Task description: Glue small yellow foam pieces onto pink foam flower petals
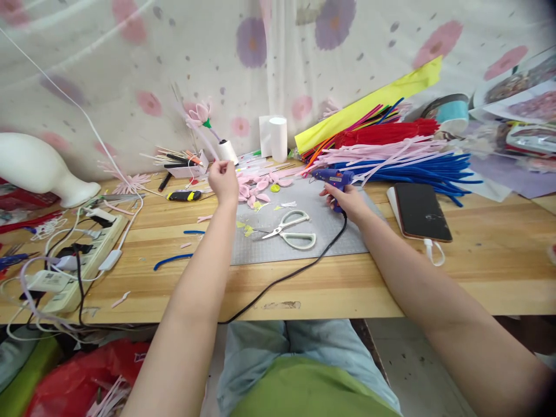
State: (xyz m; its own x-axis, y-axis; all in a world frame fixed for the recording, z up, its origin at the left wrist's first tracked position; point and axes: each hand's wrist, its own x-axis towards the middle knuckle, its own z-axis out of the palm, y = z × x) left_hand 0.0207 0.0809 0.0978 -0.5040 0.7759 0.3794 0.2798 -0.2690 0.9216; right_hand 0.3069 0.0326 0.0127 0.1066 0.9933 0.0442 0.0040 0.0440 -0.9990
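Left hand (223,180) fingers pinch a pink flower stem (200,128); right hand (347,201) grips the blue glue gun (335,179).

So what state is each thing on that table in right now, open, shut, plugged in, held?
left hand: raised, pinching the stem of a pink flower
right hand: gripping a blue glue gun, cord trailing off the table edge
scissors: lying on the grey mat, blades slightly open
phone: screen dark, cable plugged in
power strip: several plugs in
utility knife: lying flat, blade not seen
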